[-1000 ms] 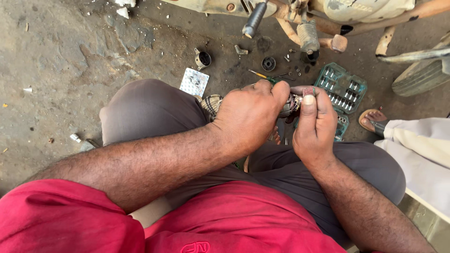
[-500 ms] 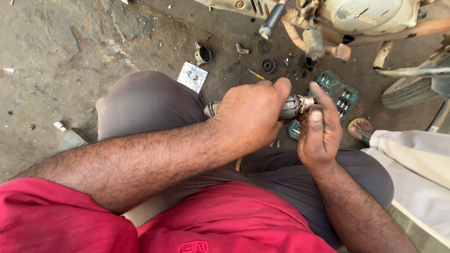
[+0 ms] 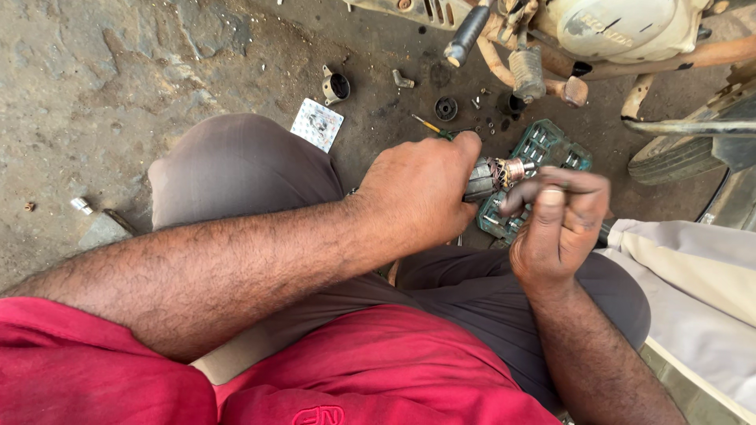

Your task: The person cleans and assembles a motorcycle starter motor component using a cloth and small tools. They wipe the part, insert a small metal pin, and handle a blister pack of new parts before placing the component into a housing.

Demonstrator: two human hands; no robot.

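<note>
While the motor rotor [image 3: 492, 175] is clamped in the left hand [image 3: 421, 193], its copper end is being rubbed by the right hand [image 3: 561, 224], fingers [image 3: 543, 206] pinched together; steady turning seems needed next.

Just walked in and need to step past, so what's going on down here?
A person crouching on the ground grips a small motor armature in the left hand, while the right hand works at its copper end. A green socket tray, a screwdriver and small parts lie on the ground beside a motorcycle.
</note>
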